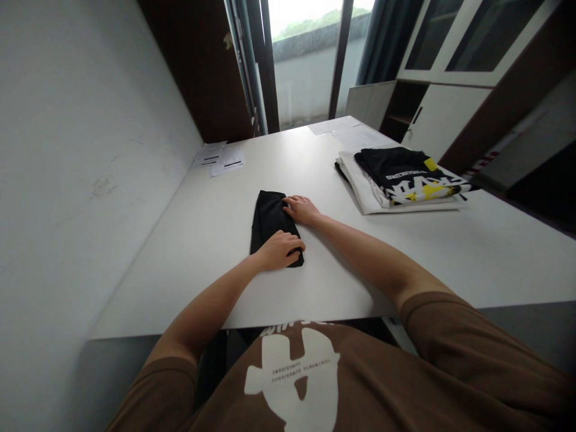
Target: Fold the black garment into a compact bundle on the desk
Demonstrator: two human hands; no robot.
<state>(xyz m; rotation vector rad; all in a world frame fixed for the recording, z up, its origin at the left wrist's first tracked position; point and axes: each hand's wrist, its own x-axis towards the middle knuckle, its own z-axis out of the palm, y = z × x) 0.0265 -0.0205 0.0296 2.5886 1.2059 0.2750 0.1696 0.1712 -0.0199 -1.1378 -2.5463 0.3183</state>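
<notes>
A black garment (272, 216), folded into a long narrow strip, lies on the white table in front of me. My left hand (279, 249) rests across its near end, fingers curled over the near right corner, holding the cloth. Farther up, my right hand (301, 209) is at the strip's right edge, with fingertips and thumb closed on the fabric there. What kind of garment it is cannot be made out from the folds.
On the right of the white table (216, 240) sits a stack of folded clothes (400, 180), a black printed one on top of white ones. Papers (225, 159) lie at the back left, with more sheets (351, 129) at the far edge. A wall (90, 150) borders the left side.
</notes>
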